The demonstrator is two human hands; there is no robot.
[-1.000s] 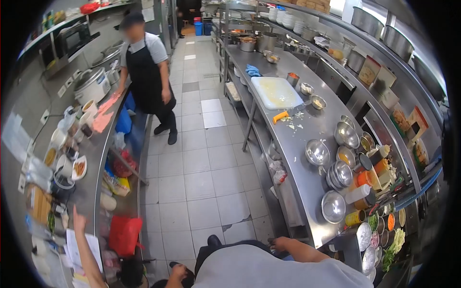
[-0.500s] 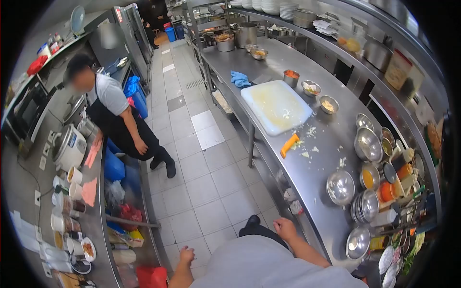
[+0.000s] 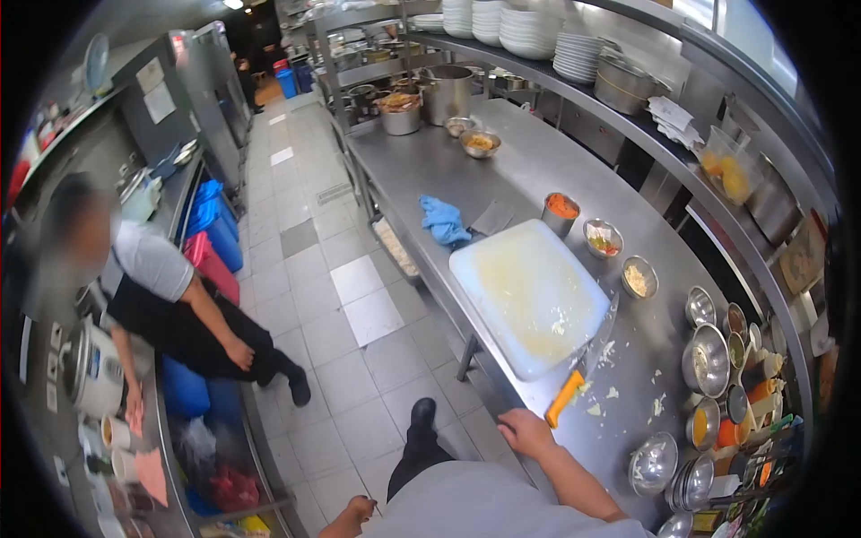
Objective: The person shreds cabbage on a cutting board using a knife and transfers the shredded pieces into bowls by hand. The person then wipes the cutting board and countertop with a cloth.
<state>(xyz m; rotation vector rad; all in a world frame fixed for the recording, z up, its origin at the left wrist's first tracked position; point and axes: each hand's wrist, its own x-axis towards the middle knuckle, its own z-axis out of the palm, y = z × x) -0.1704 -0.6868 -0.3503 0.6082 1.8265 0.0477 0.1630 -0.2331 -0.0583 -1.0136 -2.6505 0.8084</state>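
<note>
My right hand (image 3: pixel 527 434) hangs over the front edge of the steel worktable, with nothing in it and its fingers loosely bent. Just to its right is the orange handle (image 3: pixel 564 400) of a knife, apart from my fingers. The knife's blade lies along the right side of a white cutting board (image 3: pixel 529 296), which is wet and stained. Pale chopped scraps (image 3: pixel 610 392) are scattered beside the knife. Low at my left side, my left hand (image 3: pixel 361 509) is loosely curled and appears to hold nothing; its fingers are only partly seen.
Behind the board lie a blue cloth (image 3: pixel 441 220) and a cleaver (image 3: pixel 492 218). A tin of orange food (image 3: pixel 561 211) and metal bowls (image 3: pixel 639 278) line the worktable (image 3: pixel 529 161). A co-worker in a black apron (image 3: pixel 179 332) stands at the left counter, beside the tiled aisle (image 3: pixel 359 314).
I have moved forward along the worktable, and the board and knife are nearer. My right hand has come up beside the knife handle. The co-worker now reaches toward a pink cloth on the counter.
</note>
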